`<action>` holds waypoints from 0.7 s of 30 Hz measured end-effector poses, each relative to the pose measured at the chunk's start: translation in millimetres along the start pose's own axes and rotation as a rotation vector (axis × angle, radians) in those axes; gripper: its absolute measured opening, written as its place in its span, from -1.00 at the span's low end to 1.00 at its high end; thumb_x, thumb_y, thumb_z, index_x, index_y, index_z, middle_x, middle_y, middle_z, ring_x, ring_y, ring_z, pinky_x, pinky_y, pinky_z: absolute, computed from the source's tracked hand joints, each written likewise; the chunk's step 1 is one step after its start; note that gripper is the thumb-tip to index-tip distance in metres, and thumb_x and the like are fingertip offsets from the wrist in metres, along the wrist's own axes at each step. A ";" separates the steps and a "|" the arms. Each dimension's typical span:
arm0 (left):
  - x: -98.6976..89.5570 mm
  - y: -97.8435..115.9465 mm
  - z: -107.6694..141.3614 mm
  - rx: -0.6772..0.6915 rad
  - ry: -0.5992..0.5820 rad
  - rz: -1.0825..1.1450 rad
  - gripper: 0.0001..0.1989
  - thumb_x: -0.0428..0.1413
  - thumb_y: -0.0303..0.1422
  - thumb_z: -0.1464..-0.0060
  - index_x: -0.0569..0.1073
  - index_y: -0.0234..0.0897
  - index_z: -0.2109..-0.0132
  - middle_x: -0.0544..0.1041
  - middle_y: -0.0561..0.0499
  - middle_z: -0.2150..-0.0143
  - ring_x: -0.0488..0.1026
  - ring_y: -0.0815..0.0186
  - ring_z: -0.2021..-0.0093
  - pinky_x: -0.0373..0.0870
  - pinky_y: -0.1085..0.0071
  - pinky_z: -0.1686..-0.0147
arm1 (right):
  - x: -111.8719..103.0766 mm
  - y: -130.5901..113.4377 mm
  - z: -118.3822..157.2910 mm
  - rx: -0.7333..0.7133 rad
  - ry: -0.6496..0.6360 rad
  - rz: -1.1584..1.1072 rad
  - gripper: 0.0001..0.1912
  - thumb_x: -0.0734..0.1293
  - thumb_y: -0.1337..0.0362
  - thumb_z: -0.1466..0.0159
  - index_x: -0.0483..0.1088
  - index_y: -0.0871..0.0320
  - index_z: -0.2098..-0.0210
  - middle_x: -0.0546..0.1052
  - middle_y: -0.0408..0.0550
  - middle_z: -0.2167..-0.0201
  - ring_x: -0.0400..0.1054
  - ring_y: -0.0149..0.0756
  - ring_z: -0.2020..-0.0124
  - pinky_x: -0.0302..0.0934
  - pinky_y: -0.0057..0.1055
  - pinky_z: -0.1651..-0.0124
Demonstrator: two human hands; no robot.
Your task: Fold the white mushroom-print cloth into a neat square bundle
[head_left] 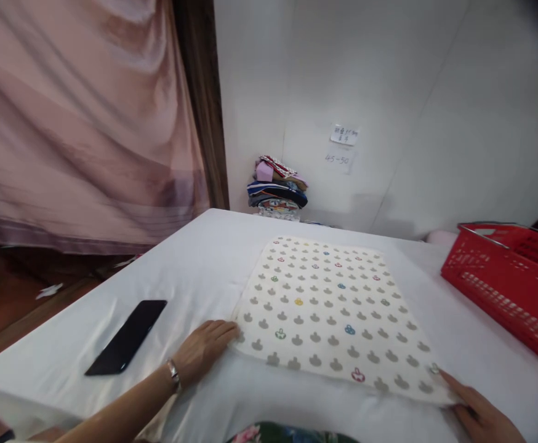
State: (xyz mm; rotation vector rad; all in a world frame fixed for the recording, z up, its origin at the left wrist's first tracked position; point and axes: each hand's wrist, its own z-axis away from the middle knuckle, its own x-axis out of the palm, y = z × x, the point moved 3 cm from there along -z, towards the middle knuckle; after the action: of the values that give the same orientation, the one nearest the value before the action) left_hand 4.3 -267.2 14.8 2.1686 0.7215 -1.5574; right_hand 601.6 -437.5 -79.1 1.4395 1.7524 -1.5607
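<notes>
White-covered table (195,261) supports one printed cloth (321,285), the landmark for all positions below. At its near left corner, the left hand (207,349) rests with fingers together over the edge; thumb hidden, so pinch or flat press cannot be determined. At its near right corner, the right hand (481,413) appears to pinch the edge between finger and thumb. Status, as judged: laying-out looks complete, with no large fold visible; both corners are not yet released. Left of the cloth: black phone (128,337). Right, apart: red basket (485,267). Beyond: fabric stack (278,194), then pale wall (370,67).
</notes>
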 end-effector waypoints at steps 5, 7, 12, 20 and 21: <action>3.1 -1.8 -1.2 0.017 0.060 -0.031 -0.56 -0.12 -0.59 -0.06 0.33 -0.18 -0.05 0.50 0.00 0.05 0.40 0.25 0.02 0.36 0.26 0.07 | -6.5 -22.5 -1.8 0.059 -0.132 -0.010 -0.55 0.22 0.13 -0.09 0.34 -0.40 0.03 0.51 -0.09 0.15 0.40 -0.03 0.10 0.33 -0.16 0.11; 4.1 -2.9 -1.1 0.022 0.088 -0.033 -0.55 -0.12 -0.60 -0.04 0.34 -0.18 -0.05 0.51 0.00 0.06 0.41 0.26 0.03 0.37 0.26 0.08 | -7.4 -24.8 -1.5 0.066 -0.138 -0.006 -0.58 0.21 0.14 -0.10 0.37 -0.37 0.05 0.50 -0.07 0.17 0.41 -0.03 0.12 0.33 -0.18 0.11; 9.7 -8.4 0.4 0.025 0.122 -0.048 -0.59 -0.11 -0.55 -0.07 0.36 -0.17 -0.04 0.52 -0.02 0.07 0.43 0.26 0.04 0.39 0.26 0.08 | -8.0 -29.4 -2.8 0.067 -0.128 -0.008 -0.62 0.19 0.14 -0.12 0.41 -0.29 0.09 0.50 -0.07 0.19 0.42 -0.02 0.13 0.34 -0.15 0.12; 22.9 -27.3 5.0 0.046 0.150 -0.035 -0.68 -0.08 -0.42 -0.13 0.42 -0.11 0.01 0.53 0.02 0.09 0.44 0.26 0.05 0.37 0.30 0.03 | -13.5 -43.1 -2.3 0.032 -0.143 0.097 -0.59 0.12 0.21 -0.18 0.40 -0.12 0.03 0.47 -0.06 0.11 0.39 -0.11 0.08 0.32 -0.24 0.07; 24.5 -29.5 5.0 0.045 0.140 -0.029 -0.69 -0.08 -0.41 -0.13 0.42 -0.10 0.02 0.53 0.02 0.08 0.44 0.26 0.04 0.37 0.30 0.02 | -14.3 -43.1 -1.8 0.029 -0.130 0.142 -0.58 0.12 0.23 -0.18 0.38 -0.11 0.01 0.45 -0.05 0.07 0.37 -0.12 0.06 0.32 -0.25 0.06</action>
State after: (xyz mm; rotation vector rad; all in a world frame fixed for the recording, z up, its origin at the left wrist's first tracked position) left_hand -11.0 -241.9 -10.2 2.3286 0.7718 -1.4597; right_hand 571.0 -435.7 -45.5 1.4096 1.5259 -1.5737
